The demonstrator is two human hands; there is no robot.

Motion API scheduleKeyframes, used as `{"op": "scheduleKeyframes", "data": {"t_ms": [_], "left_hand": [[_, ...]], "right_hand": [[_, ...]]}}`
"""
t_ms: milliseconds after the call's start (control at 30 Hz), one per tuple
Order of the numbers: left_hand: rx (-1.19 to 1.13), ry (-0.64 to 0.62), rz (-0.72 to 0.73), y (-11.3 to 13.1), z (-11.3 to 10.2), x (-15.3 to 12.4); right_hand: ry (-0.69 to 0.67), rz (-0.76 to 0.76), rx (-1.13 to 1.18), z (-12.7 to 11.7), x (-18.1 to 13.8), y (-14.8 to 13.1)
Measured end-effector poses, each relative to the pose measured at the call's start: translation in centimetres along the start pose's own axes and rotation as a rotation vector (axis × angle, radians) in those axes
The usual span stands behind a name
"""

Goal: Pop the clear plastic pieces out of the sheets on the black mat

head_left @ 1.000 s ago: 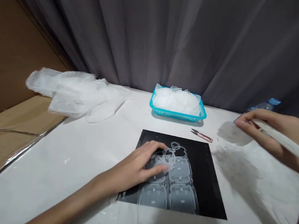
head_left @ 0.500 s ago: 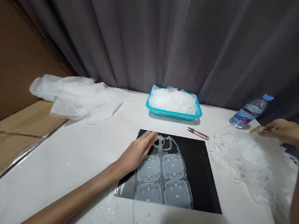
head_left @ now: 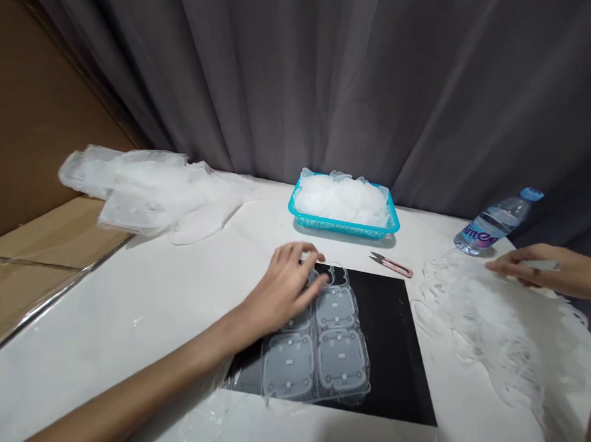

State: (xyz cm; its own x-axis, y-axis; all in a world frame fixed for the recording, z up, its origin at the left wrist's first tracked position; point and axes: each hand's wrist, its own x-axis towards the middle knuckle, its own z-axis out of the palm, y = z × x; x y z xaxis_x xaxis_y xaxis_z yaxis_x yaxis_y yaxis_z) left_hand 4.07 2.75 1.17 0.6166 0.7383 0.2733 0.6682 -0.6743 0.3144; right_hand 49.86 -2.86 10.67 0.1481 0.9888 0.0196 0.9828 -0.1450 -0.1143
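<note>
My left hand (head_left: pixel 286 284) rests on the upper left of a translucent moulded sheet of several rounded pads (head_left: pixel 318 349), fingers curled onto its top edge. The sheet lies on a black square mat (head_left: pixel 398 347) in the middle of the white table. My right hand (head_left: pixel 533 269) is at the far right, over a heap of clear plastic trimmings (head_left: pixel 499 327), fingers pinched on a pale thin strip. I cannot make out what the strip is.
A turquoise basket (head_left: pixel 343 222) heaped with white translucent pieces stands behind the mat. Pink thread snips (head_left: pixel 392 263) lie beside it. A water bottle (head_left: pixel 495 223) lies at the right rear. Crumpled clear bags (head_left: pixel 152 189) sit at the left, over a cardboard box (head_left: pixel 28 245). Grey curtain behind.
My left hand moved up to the sheet's top edge and the sheet shifted down and left on the mat. My right hand lowered to the trimmings heap, uncovering the bottle.
</note>
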Motion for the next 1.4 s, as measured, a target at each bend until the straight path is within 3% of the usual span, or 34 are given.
{"op": "scheduleKeyframes", "data": {"t_ms": [33,100,200,333,433,533,667,800,967,1400], "left_hand": [[-0.019,-0.087,0.046,0.8,0.0,-1.2],[-0.041,-0.196,0.071,1.9,0.3,-3.3],[-0.031,-0.266,0.091,2.0,1.2,-4.8],[-0.077,-0.339,0.126,0.6,1.3,-3.7],[-0.129,-0.396,0.166,-0.6,0.7,-2.4],[-0.169,-0.46,0.217,-1.7,0.1,-1.7],[-0.208,-0.408,0.257,-2.3,-0.2,-1.9],[-0.191,-0.29,0.252,-1.1,-0.5,-2.7],[-0.137,-0.23,0.236,0.8,-0.1,-3.5],[-0.207,-0.217,0.165,1.6,0.5,-4.4]], "right_hand": [[-0.083,0.033,0.035,-0.5,-0.2,-0.8],[-0.119,0.011,0.076,-1.3,-0.7,-3.2],[-0.108,-0.28,0.22,-1.2,-2.1,-8.6],[-0.239,-0.541,0.421,2.0,-4.1,-15.8],[-0.366,-0.646,0.518,5.5,-5.1,-18.5],[-0.382,-0.703,0.579,8.4,-5.5,-18.9],[-0.315,-0.811,0.694,10.1,-5.5,-19.0],[-0.301,-0.875,0.794,11.2,-5.3,-19.5],[-0.196,-0.803,0.897,13.2,-5.3,-19.3],[-0.113,-0.805,0.805,13.3,-6.0,-19.7]]}}
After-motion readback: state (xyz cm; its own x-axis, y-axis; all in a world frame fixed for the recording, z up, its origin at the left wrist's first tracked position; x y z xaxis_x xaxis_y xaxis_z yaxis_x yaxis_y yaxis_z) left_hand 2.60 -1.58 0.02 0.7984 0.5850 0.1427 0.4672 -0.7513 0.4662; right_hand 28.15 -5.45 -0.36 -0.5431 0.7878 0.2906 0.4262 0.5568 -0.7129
